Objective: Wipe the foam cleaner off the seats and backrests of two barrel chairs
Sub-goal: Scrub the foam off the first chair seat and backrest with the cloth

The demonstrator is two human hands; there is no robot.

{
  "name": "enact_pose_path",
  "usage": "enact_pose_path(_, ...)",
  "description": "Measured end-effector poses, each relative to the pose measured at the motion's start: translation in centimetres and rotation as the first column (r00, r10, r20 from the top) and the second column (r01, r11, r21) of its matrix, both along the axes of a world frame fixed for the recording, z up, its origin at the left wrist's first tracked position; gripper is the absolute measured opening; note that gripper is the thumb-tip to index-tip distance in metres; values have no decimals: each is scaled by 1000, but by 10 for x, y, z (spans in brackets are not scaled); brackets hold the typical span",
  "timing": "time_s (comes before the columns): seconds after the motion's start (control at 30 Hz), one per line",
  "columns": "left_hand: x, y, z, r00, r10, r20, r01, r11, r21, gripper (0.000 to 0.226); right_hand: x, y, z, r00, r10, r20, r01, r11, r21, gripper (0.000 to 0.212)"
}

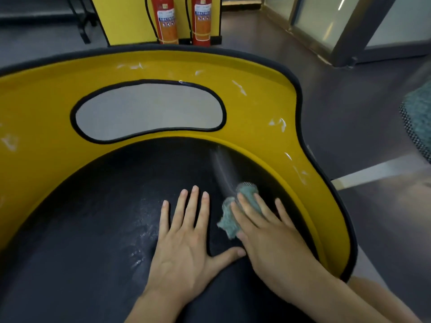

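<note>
Seat (pixel 93 217) x1: L hand (pixel 186 238) flat, R hand (pixel 268 234) on 1 cloth (pixel 229 223).

I look down on a black seat (pixel 105 206) ringed by a yellow backrest (pixel 46 94) with an oval cutout (pixel 149 110). The left hand (pixel 186 231) lies flat on the seat, fingers spread. Just beside it, the right hand (pixel 268 236) presses a teal cloth (pixel 228 223) to the seat with straight fingers. A wet streak (pixel 224 166) runs from the cloth toward the backrest, where white foam (pixel 278 123) smears show. Two extinguishers (pixel 164 19) stand behind.
</note>
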State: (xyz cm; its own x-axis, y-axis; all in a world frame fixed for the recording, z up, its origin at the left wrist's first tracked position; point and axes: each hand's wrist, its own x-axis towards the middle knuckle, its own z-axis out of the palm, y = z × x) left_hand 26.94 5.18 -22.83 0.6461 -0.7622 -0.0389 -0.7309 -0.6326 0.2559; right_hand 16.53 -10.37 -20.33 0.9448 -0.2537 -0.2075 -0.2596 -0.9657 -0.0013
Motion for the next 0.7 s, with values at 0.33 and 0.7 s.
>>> enact_pose_path(0.33, 0, 1, 3, 1000, 7, 5, -8, 1000, 18, 123, 56, -17, 10, 998, -64, -16, 65, 995, 79, 59)
enact_pose_path(0.7, 0, 2, 0, 1000, -1, 16, 1, 1000, 4, 122, -31, 3, 2, 999, -25, -22, 26, 999, 31, 59)
